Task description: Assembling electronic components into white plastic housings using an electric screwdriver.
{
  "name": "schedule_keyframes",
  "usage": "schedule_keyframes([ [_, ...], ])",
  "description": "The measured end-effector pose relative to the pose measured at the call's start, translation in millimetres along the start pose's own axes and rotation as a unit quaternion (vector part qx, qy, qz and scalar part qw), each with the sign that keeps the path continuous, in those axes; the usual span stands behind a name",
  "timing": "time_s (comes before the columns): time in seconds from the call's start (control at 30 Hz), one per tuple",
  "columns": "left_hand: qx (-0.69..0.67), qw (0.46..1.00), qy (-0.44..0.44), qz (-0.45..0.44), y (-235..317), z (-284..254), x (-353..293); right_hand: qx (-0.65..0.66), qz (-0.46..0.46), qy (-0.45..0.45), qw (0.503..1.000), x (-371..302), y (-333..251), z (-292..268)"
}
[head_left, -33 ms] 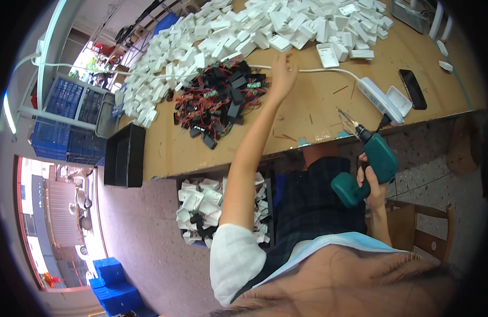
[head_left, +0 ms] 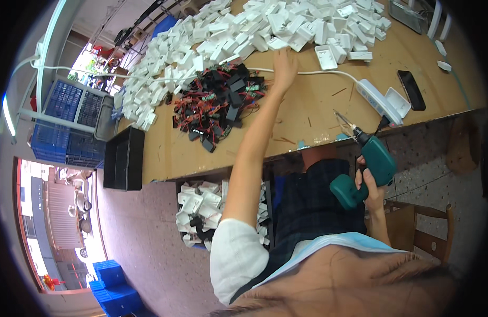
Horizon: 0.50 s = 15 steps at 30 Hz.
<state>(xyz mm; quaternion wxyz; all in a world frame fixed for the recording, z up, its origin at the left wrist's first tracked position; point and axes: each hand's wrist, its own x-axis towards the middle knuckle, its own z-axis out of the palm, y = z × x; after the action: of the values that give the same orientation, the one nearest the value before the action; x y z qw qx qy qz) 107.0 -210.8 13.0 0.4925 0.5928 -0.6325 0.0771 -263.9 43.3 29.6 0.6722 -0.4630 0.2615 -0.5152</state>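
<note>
white casings cut off at top, green drill partly hidden

This looks like a small assembly workshop: white plastic cases are heaped along the far edge of the counter, with a tangle of wired black parts nearer its left end. A green drill at the front edge, a power strip near the right corner and stacked blue crates on the floor also show it.
</note>
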Motion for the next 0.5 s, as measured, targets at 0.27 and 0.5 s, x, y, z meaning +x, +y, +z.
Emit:
schedule_keyframes([
  [0.27,0.175,0.966,-0.088,-0.169,14.2,78.4,83.9,-0.001,0.031,0.038,0.999,-12.0,-1.1,-16.3],
  [0.5,-0.113,0.971,-0.143,-0.157,52.3,-12.4,-4.9,-0.027,0.038,0.059,0.997,1.4,-5.4,-24.4],
])
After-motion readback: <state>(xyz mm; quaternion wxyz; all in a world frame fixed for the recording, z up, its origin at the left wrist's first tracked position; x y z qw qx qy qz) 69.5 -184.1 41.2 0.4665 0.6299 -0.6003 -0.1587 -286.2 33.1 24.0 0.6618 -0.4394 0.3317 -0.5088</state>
